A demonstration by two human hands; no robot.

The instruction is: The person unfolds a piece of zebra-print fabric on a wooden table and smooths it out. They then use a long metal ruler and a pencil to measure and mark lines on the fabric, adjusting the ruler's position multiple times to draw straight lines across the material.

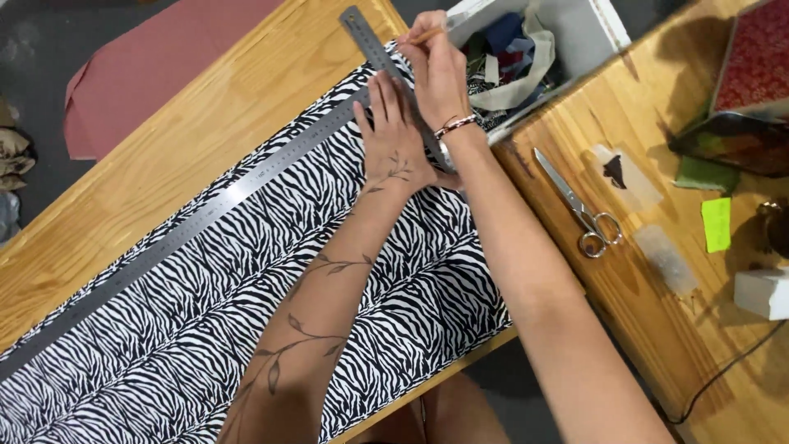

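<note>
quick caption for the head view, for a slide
Left hand pins steel rulers on zebra-print fabric while right hand marks with a pencil.

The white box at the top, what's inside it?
The white box holds a jumble of fabric scraps: cream strips, blue and dark pieces. The right hand, holding a pencil, covers its left corner, and lower layers are hidden.

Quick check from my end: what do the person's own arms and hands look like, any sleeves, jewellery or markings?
Both arms are bare, no sleeves or gloves. The left hand and its forearm carry a fine-line tattoo of a leafy vine running from the back of the hand toward the elbow. The right hand has a thin metallic bracelet at the wrist.
</note>
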